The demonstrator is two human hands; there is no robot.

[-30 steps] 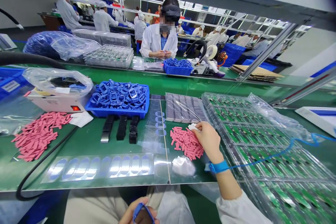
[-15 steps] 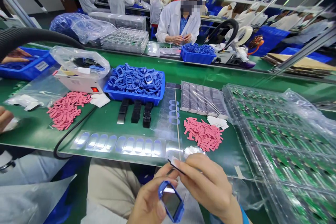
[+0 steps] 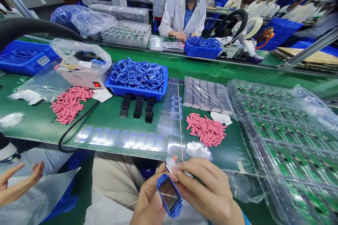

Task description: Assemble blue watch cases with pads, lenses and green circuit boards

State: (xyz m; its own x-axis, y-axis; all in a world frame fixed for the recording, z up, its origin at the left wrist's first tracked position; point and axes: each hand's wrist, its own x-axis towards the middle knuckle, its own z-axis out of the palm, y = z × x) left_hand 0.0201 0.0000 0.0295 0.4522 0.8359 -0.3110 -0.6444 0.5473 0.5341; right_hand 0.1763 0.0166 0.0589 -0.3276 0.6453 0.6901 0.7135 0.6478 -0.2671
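Observation:
My left hand (image 3: 148, 200) is closed around a blue plastic watch case (image 3: 169, 195), tilted, with a dark glossy screen in its opening. A small flat white piece with a dark edge (image 3: 171, 165) is pinched in my right hand (image 3: 211, 191), just above the case. Fingertips of my left hand show behind this piece; whether they touch it I cannot tell. On the bench beyond my hands lie a crumpled white plastic bag (image 3: 198, 150) and a pile of pink strips (image 3: 207, 130).
A blue bin (image 3: 162, 93) holds many blue cases. Before it stand stacks of black pieces (image 3: 138, 107); clear oval films (image 3: 128, 139) line the front edge. Trays of green circuit boards (image 3: 280, 144) fill the right. A co-worker's hand (image 3: 22, 181) is at left; another person (image 3: 182, 14) sits opposite.
The small piece in my right hand has turned, now showing more of its white face. My left hand has tilted the case slightly. The neighbour's hand at left has moved down off the bench.

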